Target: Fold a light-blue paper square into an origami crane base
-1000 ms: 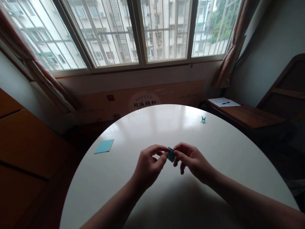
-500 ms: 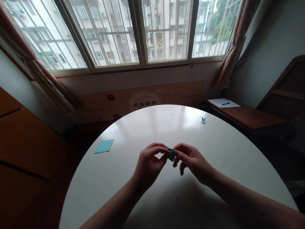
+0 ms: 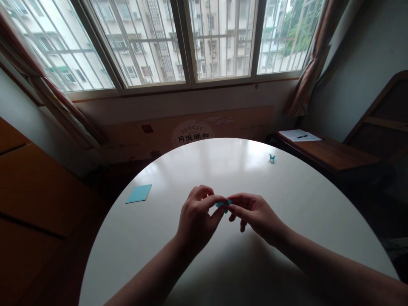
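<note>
A small folded piece of teal paper (image 3: 227, 204) is held between my two hands above the table's middle. My left hand (image 3: 201, 212) pinches its left side with thumb and index finger, the other fingers curled above. From the right, my right hand (image 3: 251, 209) grips it between thumb and fingertips, its lower fingers hanging loosely underneath. The fingertips cover much of the paper, so its exact folded form cannot be made out. Farther back to the right stands a little teal origami crane (image 3: 272, 158).
The round white table (image 3: 204, 170) fills the foreground. A stack of square teal paper (image 3: 139, 194) lies near its left edge. Beyond the right edge, a wooden surface (image 3: 344, 154) bears a white sheet (image 3: 298, 135) with a dark pen (image 3: 302, 136) on it.
The teal paper has turned between my fingers and now shows a part jutting out to the left. My left hand's upper fingers have lifted and curled; my right hand has shifted slightly left.
</note>
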`<state>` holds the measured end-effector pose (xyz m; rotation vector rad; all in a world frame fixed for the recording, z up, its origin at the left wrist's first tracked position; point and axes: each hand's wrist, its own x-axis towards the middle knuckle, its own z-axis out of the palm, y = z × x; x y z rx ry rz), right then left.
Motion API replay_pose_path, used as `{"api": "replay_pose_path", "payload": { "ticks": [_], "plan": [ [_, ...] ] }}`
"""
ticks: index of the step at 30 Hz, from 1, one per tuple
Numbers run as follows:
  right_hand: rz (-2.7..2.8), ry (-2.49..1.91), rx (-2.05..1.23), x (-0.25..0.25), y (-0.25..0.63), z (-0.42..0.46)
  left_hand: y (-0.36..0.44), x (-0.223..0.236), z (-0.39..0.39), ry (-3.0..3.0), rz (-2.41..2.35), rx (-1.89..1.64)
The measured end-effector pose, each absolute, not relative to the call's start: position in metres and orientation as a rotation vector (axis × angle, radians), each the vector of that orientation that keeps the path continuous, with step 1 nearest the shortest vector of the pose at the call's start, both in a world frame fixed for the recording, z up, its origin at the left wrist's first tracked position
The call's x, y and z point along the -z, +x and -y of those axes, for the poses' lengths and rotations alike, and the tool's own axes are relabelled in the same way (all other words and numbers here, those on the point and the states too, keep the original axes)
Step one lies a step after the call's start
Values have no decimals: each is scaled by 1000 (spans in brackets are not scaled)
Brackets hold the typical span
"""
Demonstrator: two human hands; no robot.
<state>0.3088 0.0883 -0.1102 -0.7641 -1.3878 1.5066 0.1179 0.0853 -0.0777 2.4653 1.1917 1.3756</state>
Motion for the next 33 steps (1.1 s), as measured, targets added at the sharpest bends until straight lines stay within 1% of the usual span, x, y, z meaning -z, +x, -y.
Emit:
{"api": "replay_pose_path", "payload": {
  "ticks": [4,8,18,25,30,33],
  "plan": [
    [1390,-785,-1481,108,308,-88,117,73,-83,2708,-1153,-1364],
    [1344,-788,-1476,106,308,-88,117,72,-81,2759,-1100,-1312],
    [1357,-769,-1458,108,309,-89,117,73,-82,2364,-1175,-1188],
    [1366,-773,-1460,109,308,-91,115,73,-87,2141,-1126,-1163],
    [1405,-789,-1420,108,309,-88,116,72,-85,2128,-1115,-1188],
    [1453,-823,-1332,109,308,-87,119,71,-81,2151,-1171,-1197]
  ]
}}
